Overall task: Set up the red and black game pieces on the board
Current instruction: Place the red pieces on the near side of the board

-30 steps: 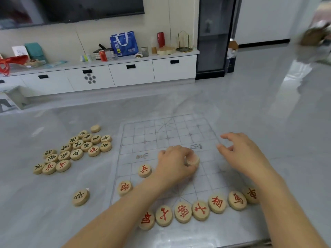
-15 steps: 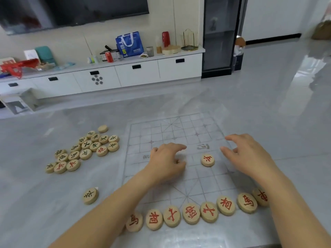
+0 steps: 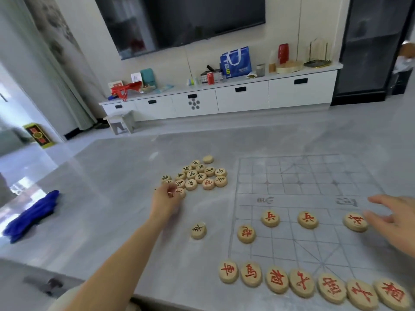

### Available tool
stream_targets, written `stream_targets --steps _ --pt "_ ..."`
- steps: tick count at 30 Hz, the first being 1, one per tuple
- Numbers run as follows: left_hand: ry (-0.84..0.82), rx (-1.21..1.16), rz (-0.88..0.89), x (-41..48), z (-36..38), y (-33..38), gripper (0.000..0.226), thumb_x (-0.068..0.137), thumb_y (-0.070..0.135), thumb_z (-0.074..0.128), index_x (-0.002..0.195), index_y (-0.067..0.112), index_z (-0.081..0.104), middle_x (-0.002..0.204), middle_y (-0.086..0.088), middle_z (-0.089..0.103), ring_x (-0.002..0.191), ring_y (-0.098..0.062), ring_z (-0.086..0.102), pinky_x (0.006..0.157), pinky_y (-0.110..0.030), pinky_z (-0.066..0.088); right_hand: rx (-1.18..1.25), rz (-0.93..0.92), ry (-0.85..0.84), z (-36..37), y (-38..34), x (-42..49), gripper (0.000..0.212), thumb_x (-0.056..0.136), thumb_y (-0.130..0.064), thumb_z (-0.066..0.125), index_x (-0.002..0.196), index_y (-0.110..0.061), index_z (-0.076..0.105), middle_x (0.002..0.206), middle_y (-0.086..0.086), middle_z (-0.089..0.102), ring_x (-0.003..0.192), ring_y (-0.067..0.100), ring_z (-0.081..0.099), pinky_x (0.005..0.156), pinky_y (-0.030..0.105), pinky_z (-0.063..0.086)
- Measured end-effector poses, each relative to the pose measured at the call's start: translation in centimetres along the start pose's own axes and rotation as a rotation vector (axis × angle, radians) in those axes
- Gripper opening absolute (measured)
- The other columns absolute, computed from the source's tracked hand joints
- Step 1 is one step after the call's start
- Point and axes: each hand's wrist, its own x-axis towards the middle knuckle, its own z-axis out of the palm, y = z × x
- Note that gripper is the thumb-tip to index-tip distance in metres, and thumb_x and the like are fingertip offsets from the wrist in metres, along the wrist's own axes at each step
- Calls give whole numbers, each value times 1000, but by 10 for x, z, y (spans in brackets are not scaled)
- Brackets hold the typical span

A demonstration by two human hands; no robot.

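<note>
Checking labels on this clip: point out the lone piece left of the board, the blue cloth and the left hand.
lone piece point(image 3: 198, 230), head view, centre of its top face
blue cloth point(image 3: 31, 217), head view, middle of the bundle
left hand point(image 3: 167, 199), head view, back of the hand

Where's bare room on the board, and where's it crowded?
Bare: far half of the clear gridded board, beyond the river; the centre between red-lettered soldier discs and near row. Crowded: the loose wooden disc pile by the left hand.

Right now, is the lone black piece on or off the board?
Off. The lone black piece lies on the table left of the board.
</note>
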Motion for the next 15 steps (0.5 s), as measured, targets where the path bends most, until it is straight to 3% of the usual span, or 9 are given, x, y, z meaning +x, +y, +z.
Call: stream_targets --steps 2,4,6,11,15 --pt "-31 187 45 5 1 -7 19 81 21 68 97 14 62 84 -2 58 82 -25 56 69 -32 44 -8 -6 -32 2 2 1 115 44 -101 13 113 -23 61 112 16 59 82 33 65 80 50 52" --pt "-51 352 99 8 3 -9 27 82 25 66 105 10 63 99 -9 56 95 -29 54 84 -37 45 -5 -12 -59 1 2 -1 113 45 -101 13 113 -24 60 112 14 58 82 31 65 80 50 52" --pt "-59 429 115 12 5 -8 29 83 28 64 105 9 63 107 -14 54 102 -32 52 89 -37 43 -5 -11 -61 -3 -5 -5 111 46 -100 13 114 -25 59 112 11 57 82 29 65 80 48 52" --pt "-124 506 79 15 8 6 33 77 37 69 100 15 60 103 -7 53 95 -26 54 78 -33 43 20 -13 0 -23 -29 -15 110 45 -99 17 117 -26 58 118 8 54 77 20 63 78 42 51" --pt "-108 444 166 4 18 22 28 77 30 69 97 14 59 89 -3 62 83 -23 57 68 -31 42 45 -10 34 -31 -35 -20 92 56 -84 27 122 -27 56 125 6 50 79 18 62 78 43 51"
